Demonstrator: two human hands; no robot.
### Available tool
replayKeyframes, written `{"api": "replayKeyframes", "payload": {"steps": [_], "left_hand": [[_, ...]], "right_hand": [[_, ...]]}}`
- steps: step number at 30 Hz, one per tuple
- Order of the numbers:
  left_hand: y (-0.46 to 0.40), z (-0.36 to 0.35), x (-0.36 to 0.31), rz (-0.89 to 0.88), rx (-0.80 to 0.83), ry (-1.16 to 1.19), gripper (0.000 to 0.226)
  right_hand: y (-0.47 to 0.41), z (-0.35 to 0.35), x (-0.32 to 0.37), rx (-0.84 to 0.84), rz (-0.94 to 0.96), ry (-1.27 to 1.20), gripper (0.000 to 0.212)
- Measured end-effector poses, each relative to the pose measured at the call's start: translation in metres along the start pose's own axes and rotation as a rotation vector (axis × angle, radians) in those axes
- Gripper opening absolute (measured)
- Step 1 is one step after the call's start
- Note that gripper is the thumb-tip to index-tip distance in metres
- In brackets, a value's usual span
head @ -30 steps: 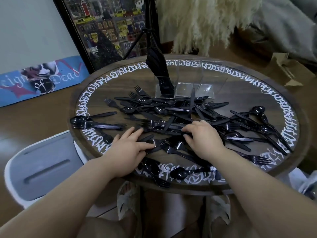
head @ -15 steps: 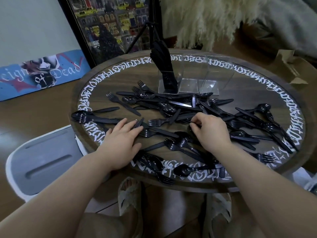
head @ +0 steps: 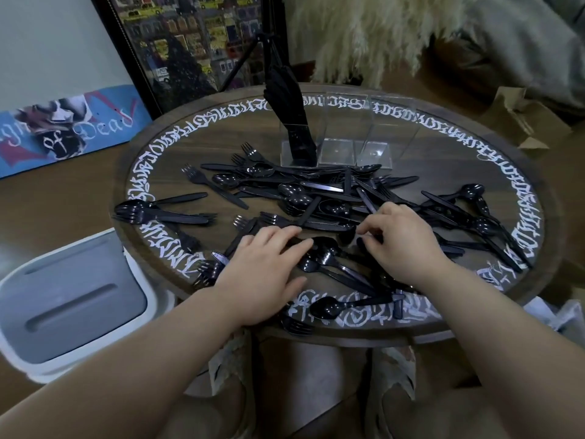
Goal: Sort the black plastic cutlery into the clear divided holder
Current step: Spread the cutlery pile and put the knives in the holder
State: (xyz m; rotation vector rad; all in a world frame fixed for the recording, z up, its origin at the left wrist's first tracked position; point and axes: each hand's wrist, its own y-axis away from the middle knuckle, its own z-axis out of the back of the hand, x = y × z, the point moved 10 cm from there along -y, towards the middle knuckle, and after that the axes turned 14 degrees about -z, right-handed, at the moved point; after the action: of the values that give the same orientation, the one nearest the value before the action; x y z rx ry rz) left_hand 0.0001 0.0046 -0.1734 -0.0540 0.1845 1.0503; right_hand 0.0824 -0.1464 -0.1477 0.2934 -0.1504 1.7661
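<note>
**Black cutlery lies under both hands, holder far off**

Black cutlery (head: 319, 198) is touched by straight left fingers (head: 278, 239); right fingers (head: 367, 231) curl, pinching a piece. Handles run mostly crosswise. The clear divided holder (head: 354, 134) stands at upper centre of the worktop (head: 177, 153).

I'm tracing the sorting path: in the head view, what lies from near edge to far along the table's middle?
Lone spoon on the near rim lettering → left hand and right hand on the pile → tangled cutlery pile → clear divided holder, only its left compartment filled.
</note>
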Motion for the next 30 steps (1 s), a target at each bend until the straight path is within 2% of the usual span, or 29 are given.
{"api": "replayKeyframes", "payload": {"steps": [3,7,12,14,16,19,23,27,30], "left_hand": [[-0.005,-0.012,-0.009,-0.023,0.108,-0.011,0.059],[-0.005,-0.010,-0.013,-0.027,0.139,0.012,0.048],[-0.006,0.003,-0.017,-0.037,0.031,0.021,0.064],[-0.010,0.008,-0.017,-0.002,-0.016,0.018,0.059],[-0.014,0.010,-0.016,0.051,-0.027,0.016,0.050],[-0.019,0.000,-0.012,0.103,0.054,-0.014,0.054],[-0.017,-0.002,-0.001,0.152,0.084,-0.015,0.049],[-0.009,0.008,0.007,0.144,0.026,0.047,0.034],[-0.004,0.017,0.010,0.104,-0.068,0.067,0.045]], "right_hand": [[0.004,0.005,-0.018,0.020,-0.051,0.024,0.020],[0.011,0.002,-0.035,0.082,-0.096,0.053,0.032],[0.014,0.002,-0.050,0.098,-0.131,0.027,0.045],[0.013,0.005,-0.051,0.068,-0.128,0.007,0.043],[0.014,0.010,-0.046,0.036,-0.098,-0.026,0.035],[0.018,0.008,-0.032,0.081,-0.010,-0.041,0.024],[0.027,-0.015,-0.015,0.208,0.105,0.052,0.030],[0.027,-0.029,-0.007,0.228,0.152,0.078,0.034],[0.025,-0.027,0.000,0.217,0.183,0.045,0.032]]}}
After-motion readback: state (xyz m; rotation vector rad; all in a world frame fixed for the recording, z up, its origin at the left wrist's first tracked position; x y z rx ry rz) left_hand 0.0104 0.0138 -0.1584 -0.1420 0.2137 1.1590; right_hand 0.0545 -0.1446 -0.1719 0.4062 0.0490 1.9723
